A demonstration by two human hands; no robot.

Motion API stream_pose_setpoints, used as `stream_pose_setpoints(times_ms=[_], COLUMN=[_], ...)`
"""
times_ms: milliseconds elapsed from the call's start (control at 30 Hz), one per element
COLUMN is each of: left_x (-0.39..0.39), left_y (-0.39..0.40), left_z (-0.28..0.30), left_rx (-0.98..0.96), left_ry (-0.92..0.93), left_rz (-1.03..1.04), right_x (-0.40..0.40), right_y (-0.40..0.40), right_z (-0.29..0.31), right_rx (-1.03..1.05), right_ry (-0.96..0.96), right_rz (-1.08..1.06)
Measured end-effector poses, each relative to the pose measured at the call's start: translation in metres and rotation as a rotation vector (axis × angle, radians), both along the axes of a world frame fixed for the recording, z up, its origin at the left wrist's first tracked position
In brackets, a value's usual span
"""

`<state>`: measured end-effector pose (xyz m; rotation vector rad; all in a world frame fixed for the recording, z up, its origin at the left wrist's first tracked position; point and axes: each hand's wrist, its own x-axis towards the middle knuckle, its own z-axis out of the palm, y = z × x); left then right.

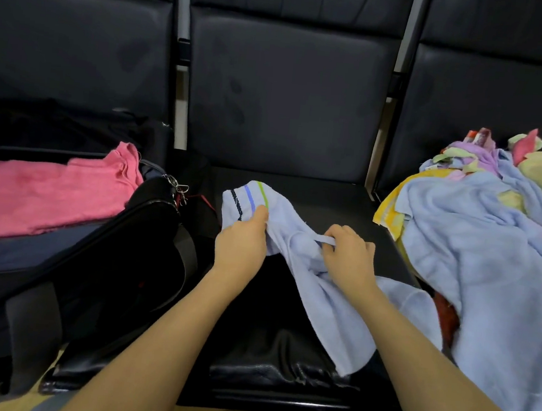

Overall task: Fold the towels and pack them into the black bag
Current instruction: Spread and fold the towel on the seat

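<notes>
A: What do the hands have?

B: Both hold a pale blue terry towel with dark, blue and green stripes at one end (294,256). The left hand (240,243) pinches it near the striped end, thumb on top. The right hand (349,257) has its fingers curled round a bunched edge of the same cloth.

A: Where does that towel lie?

B: On the middle black padded seat (283,354), its far end trailing toward the person and off to the right.

A: And the bag?

B: The black fabric bag with metal zip pulls (121,257) sits open on the seat to the left. A folded pink towel (44,195) lies flat in it.

A: The rest?

B: A loose heap of blue, yellow, lilac and pink towels (490,231) covers the right seat, touching the held towel's edge.
</notes>
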<state>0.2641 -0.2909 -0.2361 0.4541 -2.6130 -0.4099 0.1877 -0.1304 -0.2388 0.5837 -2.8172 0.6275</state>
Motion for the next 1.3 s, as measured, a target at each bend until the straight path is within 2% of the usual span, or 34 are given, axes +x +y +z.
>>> stream_pose_setpoints(times_ms=[100, 167, 267, 433, 600, 667, 900, 1100, 1300], left_x=[-0.002, -0.001, 0.006, 0.013, 0.012, 0.008, 0.006, 0.012, 0.014], left_y=[-0.008, -0.01, -0.009, -0.01, -0.016, -0.02, -0.032, -0.034, -0.032], left_z=[0.005, 0.011, 0.023, 0.046, 0.084, 0.104, 0.168, 0.211, 0.24], left_rx=[0.36, 0.478, 0.573, 0.614, 0.506, 0.483, 0.462, 0.473, 0.473], left_ry=[0.198, 0.291, 0.385, 0.425, 0.433, 0.43, 0.413, 0.609, 0.658], left_rz=[-0.046, -0.05, 0.004, 0.003, -0.062, -0.073, -0.092, -0.056, -0.014], right_x=[0.002, 0.005, 0.014, 0.026, 0.026, 0.023, 0.021, 0.014, 0.013], right_y=[-0.002, -0.002, -0.001, -0.009, -0.014, -0.015, -0.014, -0.004, 0.015], right_z=[0.004, 0.01, 0.021, 0.046, 0.091, 0.118, 0.181, 0.217, 0.237], right_rx=[-0.286, -0.518, -0.742, -0.905, -1.073, -1.073, -1.151, -1.189, -1.135], right_ry=[-0.15, -0.274, -0.343, -0.395, -0.471, -0.502, -0.211, 0.023, 0.102], right_rz=[-0.006, 0.019, 0.035, -0.001, -0.087, -0.125, -0.086, -0.024, -0.007])
